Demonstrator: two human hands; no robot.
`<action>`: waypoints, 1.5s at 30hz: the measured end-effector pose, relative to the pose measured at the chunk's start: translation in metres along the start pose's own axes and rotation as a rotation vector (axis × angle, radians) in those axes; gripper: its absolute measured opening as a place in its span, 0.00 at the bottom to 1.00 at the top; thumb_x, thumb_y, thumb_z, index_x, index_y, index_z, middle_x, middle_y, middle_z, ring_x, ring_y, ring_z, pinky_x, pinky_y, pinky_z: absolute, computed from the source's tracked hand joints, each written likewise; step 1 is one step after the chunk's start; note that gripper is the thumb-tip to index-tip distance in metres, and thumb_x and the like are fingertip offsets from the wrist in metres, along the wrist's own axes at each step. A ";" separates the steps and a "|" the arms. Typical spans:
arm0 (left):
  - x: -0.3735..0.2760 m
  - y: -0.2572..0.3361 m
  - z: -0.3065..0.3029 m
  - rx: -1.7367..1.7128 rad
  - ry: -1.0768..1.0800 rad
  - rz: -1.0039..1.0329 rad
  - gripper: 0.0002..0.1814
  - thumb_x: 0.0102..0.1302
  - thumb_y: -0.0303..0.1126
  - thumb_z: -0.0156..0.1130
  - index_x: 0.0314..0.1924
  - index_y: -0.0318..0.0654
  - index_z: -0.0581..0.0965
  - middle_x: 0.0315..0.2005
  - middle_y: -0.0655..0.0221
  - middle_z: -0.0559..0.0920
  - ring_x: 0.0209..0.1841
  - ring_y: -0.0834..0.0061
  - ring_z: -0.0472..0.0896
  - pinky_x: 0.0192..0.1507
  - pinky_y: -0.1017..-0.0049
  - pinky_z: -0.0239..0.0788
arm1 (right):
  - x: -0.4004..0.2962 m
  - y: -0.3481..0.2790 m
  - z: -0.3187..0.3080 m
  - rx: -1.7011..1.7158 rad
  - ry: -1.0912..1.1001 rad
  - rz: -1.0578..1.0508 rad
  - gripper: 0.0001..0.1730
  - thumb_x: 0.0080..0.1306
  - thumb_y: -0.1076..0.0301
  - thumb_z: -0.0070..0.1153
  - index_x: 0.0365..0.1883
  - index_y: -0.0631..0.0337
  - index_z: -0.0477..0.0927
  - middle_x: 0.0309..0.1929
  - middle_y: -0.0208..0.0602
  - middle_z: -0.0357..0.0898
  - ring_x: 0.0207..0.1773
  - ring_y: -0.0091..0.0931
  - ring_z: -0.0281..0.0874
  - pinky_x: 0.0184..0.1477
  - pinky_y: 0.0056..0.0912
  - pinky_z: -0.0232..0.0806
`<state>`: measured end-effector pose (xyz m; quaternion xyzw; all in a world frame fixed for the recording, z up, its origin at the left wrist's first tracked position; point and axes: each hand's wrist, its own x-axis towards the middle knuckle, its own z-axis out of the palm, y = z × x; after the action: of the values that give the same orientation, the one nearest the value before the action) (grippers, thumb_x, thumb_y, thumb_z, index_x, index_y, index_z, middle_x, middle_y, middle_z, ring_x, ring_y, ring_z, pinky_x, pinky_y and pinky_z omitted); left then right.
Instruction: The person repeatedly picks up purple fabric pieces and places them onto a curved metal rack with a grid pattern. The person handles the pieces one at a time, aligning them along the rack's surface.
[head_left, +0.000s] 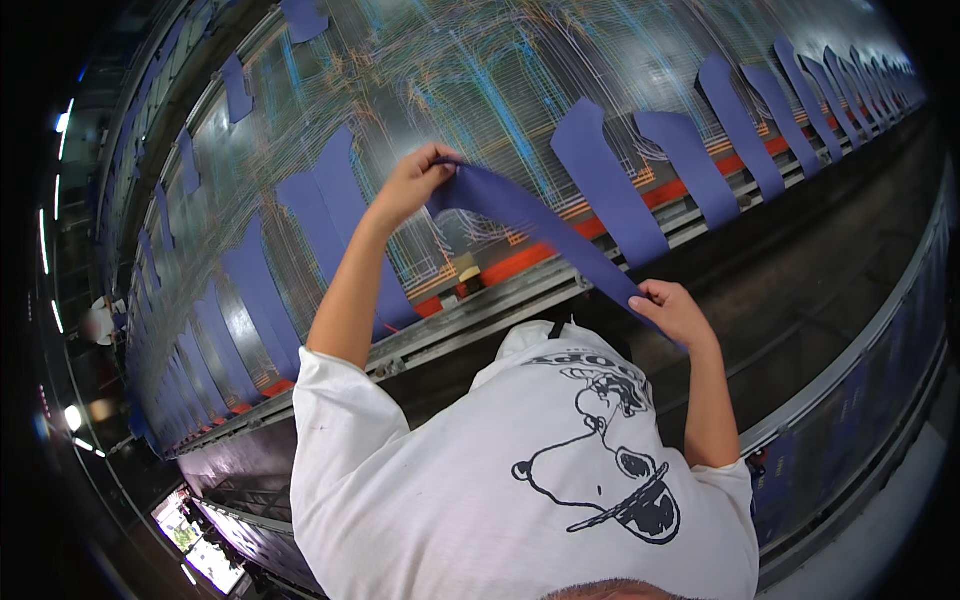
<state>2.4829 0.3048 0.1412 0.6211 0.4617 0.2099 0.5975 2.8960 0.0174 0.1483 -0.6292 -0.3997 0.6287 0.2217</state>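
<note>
A long strip-like panel of purple-blue fabric (525, 210) is held up between my hands, over the front edge of a long table (480, 277). My left hand (421, 178) pinches its far end between thumb and fingers, above the tabletop. Lower and nearer my body, my right hand (675, 311) grips the other end, past the table's edge. The strip slants down from left to right and is partly twisted. Just right of it a similar cut panel (611, 184) lies flat, and on the left another panel (330, 180) lies partly behind my left forearm.
Several more purple-blue panels (739, 127) line the table edge both ways. Coloured lines and orange-red marks (525, 259) cover the tabletop. A small yellowish block (469, 271) sits by the metal edge rail (442, 307). Behind my right side runs another table (840, 420). A person (105, 322) stands far left.
</note>
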 end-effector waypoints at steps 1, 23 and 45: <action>0.021 0.001 -0.009 -0.003 0.018 0.015 0.09 0.79 0.36 0.66 0.49 0.38 0.83 0.33 0.76 0.83 0.38 0.84 0.78 0.44 0.75 0.73 | 0.007 0.009 0.006 0.063 0.034 0.014 0.09 0.76 0.68 0.65 0.46 0.67 0.85 0.33 0.22 0.81 0.36 0.13 0.72 0.39 0.23 0.68; 0.322 -0.069 -0.117 0.686 -0.082 -0.080 0.22 0.68 0.58 0.75 0.44 0.47 0.92 0.39 0.68 0.93 0.40 0.69 0.90 0.47 0.64 0.80 | 0.124 -0.022 0.110 0.370 0.278 0.205 0.12 0.79 0.65 0.64 0.45 0.68 0.86 0.34 0.24 0.85 0.36 0.13 0.75 0.41 0.21 0.69; 0.333 -0.089 -0.121 0.638 -0.015 -0.087 0.17 0.66 0.51 0.78 0.41 0.45 0.92 0.34 0.68 0.91 0.34 0.72 0.87 0.43 0.66 0.78 | 0.143 -0.024 0.100 0.191 0.227 0.233 0.15 0.79 0.62 0.64 0.44 0.68 0.87 0.32 0.26 0.84 0.36 0.15 0.74 0.40 0.24 0.69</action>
<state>2.5177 0.6330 -0.0149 0.7582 0.5258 0.0242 0.3847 2.7783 0.1212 0.0680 -0.7141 -0.2348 0.6104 0.2497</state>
